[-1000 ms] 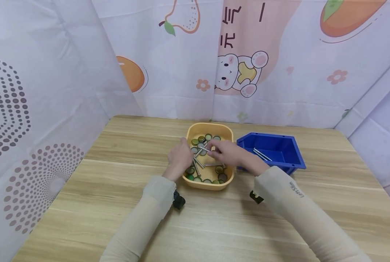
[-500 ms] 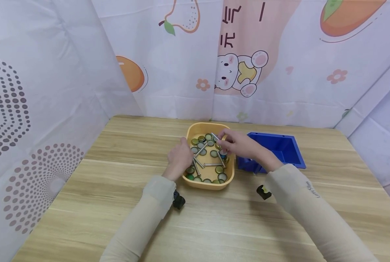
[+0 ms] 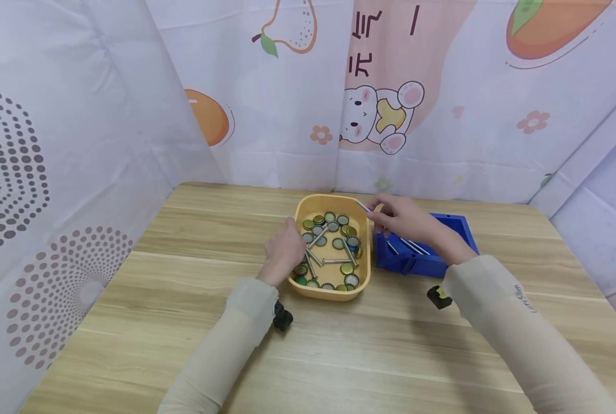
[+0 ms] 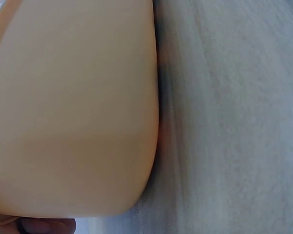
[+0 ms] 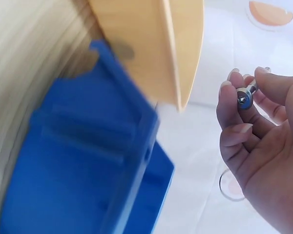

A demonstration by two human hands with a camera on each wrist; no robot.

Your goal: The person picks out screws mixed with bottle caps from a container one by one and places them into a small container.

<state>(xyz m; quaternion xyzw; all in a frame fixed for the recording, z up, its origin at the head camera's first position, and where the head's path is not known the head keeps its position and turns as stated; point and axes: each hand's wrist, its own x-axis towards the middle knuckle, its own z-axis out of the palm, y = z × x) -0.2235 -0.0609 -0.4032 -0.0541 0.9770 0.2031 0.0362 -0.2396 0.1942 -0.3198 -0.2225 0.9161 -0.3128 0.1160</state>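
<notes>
My right hand (image 3: 398, 215) pinches a silver screw (image 3: 364, 206) between thumb and fingertips, over the left end of the blue bin (image 3: 416, 265). In the right wrist view the round head of that screw (image 5: 244, 99) faces the camera, with a recess in it. My left hand (image 3: 285, 248) grips the left rim of the yellow tub (image 3: 328, 294); part of its fingers is hidden there. Inside the tub lie several bottle caps (image 3: 337, 244) and several long screws (image 3: 337, 261). A few more screws (image 3: 414, 246) rest in the blue bin, partly covered by the right hand in the head view.
Both containers stand side by side on the wooden table (image 3: 308, 356), near its back edge. Behind them hangs a printed curtain (image 3: 277, 115), with another patterned sheet (image 3: 70, 172) at the left. Black wrist cameras (image 3: 283, 318) sit under both cuffs.
My right hand has lifted the screw out of the yellow tub and carried it right, over the blue bin. The left hand has stayed at the tub's rim.
</notes>
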